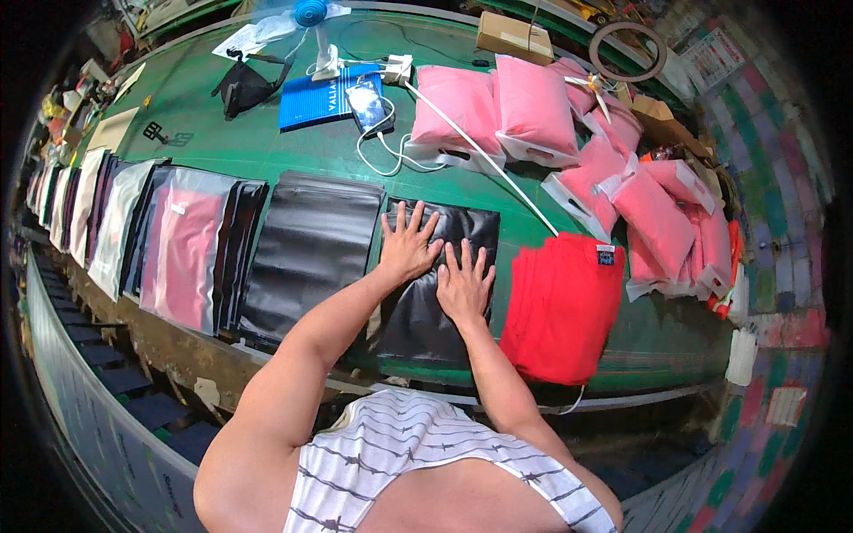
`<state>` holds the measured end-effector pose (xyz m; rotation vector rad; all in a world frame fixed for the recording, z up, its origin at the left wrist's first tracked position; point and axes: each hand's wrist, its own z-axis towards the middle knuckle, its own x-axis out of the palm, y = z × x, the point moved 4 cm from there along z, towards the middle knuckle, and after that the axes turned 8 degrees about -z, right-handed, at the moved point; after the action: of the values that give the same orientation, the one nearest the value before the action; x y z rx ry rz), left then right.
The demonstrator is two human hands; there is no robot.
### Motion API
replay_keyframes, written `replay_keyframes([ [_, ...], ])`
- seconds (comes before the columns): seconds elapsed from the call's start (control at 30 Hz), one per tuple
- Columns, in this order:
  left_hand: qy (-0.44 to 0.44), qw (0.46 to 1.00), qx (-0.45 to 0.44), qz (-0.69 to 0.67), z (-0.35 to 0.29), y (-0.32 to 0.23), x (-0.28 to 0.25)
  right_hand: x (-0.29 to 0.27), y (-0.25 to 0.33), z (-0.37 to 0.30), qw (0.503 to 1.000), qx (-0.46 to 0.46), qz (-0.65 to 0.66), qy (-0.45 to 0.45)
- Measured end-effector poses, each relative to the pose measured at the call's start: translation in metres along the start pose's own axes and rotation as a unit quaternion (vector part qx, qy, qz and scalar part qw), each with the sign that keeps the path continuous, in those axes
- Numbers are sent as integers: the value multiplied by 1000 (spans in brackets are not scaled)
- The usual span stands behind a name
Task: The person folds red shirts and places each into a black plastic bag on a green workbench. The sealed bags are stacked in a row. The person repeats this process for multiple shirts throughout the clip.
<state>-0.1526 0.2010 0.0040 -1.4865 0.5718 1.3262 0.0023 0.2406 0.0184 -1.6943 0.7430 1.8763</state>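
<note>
A black plastic bag (425,327) lies flat on the green table in front of me, its surface creased. My left hand (410,245) presses on its upper left part, fingers spread. Beside it, my right hand (465,282) rests palm down on the bag's right half, fingers apart too. What the bag contains is hidden. Just left lies a stack of flat black bags (311,244). To the right sits a pile of folded red garments (566,306) with a dark label on the top one.
Pink-filled clear bags (455,105) heap up at the back and right. Farther left stand overlapping packaged garments (184,253). At the back are a blue box (313,99), a phone (366,105) with white cables, a small blue fan (310,12), a black pouch (244,87) and a cardboard box (514,37).
</note>
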Motion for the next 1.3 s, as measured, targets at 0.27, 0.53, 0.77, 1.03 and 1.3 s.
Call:
replay_keyframes([
  [0.27, 30, 999, 25, -3, -66, -20, 1, 5, -3, 1, 1000, -1, 1, -29],
  [0.53, 13, 999, 27, -13, -110, -33, -10, 9, -5, -4, 1000, -10, 15, -24],
  [0.77, 8, 1000, 25, -5, -109, -32, -8, 0, 2, -64, 1000, -13, 2, -13],
  [1.03, 30, 993, 113, -26, -129, -36, -7, -1, 1, -79, 997, -28, -25, -67],
  [1.3, 130, 946, 293, -47, -211, -56, -24, -2, 3, -80, 995, -27, -26, -92],
])
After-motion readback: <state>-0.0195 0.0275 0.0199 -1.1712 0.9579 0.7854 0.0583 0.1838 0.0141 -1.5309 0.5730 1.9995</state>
